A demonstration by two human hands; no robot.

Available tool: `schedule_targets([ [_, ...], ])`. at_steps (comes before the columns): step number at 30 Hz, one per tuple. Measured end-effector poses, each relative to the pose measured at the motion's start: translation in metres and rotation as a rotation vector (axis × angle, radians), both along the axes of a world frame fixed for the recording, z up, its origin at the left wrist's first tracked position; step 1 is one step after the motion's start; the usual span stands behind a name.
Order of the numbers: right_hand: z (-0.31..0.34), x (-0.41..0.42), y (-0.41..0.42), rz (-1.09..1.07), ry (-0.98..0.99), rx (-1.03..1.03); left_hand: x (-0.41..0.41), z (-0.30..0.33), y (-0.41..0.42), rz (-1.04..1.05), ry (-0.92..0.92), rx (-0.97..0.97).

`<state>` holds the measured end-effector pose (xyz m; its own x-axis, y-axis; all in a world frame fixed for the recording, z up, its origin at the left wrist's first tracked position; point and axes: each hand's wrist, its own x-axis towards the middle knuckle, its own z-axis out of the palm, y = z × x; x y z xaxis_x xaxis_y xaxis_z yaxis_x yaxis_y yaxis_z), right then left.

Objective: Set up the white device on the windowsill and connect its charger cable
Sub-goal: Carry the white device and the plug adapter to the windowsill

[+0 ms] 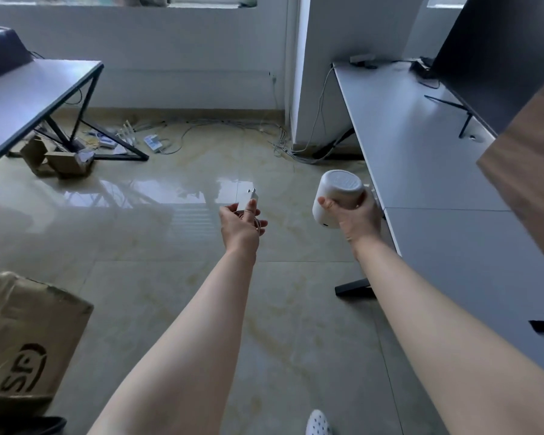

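My right hand [358, 219] grips the white device [335, 196], a rounded cylinder tilted so that its flat end faces up and away from me. My left hand [241, 222] holds a white charger plug [248, 200] with its two prongs pointing away, and a coil of thin white cable is bunched under the fingers. Both hands are held out over the glossy tiled floor. The windowsill [201, 4] runs along the top of the far wall, well beyond both hands.
A grey desk [427, 171] with a dark monitor [496, 58] lines the right side. Another desk [29, 95] stands at the left, with cardboard scraps, a router and loose cables [220, 127] on the floor beneath and along the wall. A cardboard box [22, 334] sits at bottom left.
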<state>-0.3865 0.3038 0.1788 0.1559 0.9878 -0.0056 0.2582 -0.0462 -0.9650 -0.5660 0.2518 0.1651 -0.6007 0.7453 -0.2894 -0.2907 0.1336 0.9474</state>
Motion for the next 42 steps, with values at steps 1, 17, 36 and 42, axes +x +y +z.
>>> schedule_targets([
  [1,0.002,-0.004,0.008,-0.001,-0.006,0.001,-0.004,0.002,0.008,-0.006,0.003,0.004],
  [17,0.007,-0.046,0.237,0.042,-0.014,0.002,-0.055,0.008,0.223,0.082,0.024,-0.011],
  [36,0.02,-0.174,0.496,0.028,-0.045,0.017,-0.184,0.02,0.481,0.088,0.044,-0.006],
  [42,0.032,-0.232,0.573,-0.011,-0.015,0.024,-0.243,0.035,0.555,0.054,0.076,-0.006],
])
